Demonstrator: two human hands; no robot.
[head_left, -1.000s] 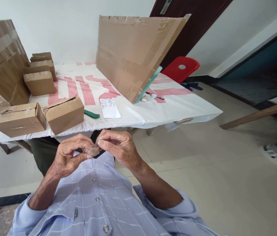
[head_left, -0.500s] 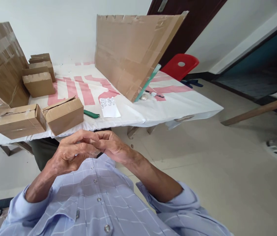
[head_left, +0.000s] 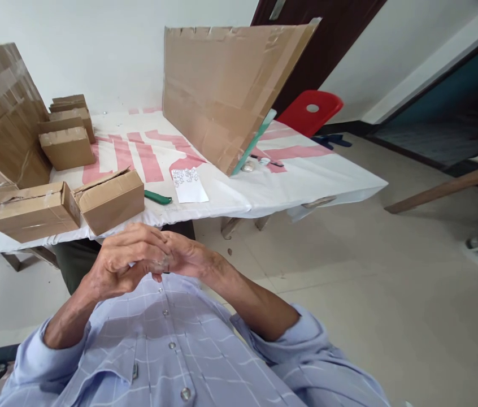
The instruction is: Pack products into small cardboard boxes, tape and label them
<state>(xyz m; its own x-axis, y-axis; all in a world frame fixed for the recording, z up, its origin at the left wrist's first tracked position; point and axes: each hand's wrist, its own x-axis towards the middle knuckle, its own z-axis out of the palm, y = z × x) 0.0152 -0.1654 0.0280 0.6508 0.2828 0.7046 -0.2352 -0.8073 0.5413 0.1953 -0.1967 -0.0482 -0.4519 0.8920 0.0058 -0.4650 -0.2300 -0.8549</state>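
Note:
In front of my shirt, just off the table's front edge, my left hand [head_left: 129, 260] and my right hand [head_left: 188, 255] meet with their fingers bent together. Between the fingertips a small, clear, shiny bit [head_left: 163, 264] shows in part; its kind cannot be made out. The fingers cover most of whatever is there. Nearest to my left hand on the table are two closed brown cardboard boxes, a right one [head_left: 114, 203] and a left one [head_left: 31, 213]. A green-handled tool [head_left: 157, 197] lies beyond my hands, beside a white sheet of paper [head_left: 192, 189] with handwriting.
The table [head_left: 226, 200] has a white cloth with red lettering. A big cardboard panel [head_left: 222, 90] leans upright on it. At the left stand a large carton [head_left: 5, 113] and several small boxes [head_left: 69, 148]. A red chair [head_left: 313, 113] stands behind the table.
My hands have shifted against each other: my left fingers now lie over the right fingertips, and a clear bit shows between them. The right forearm has moved slightly leftward.

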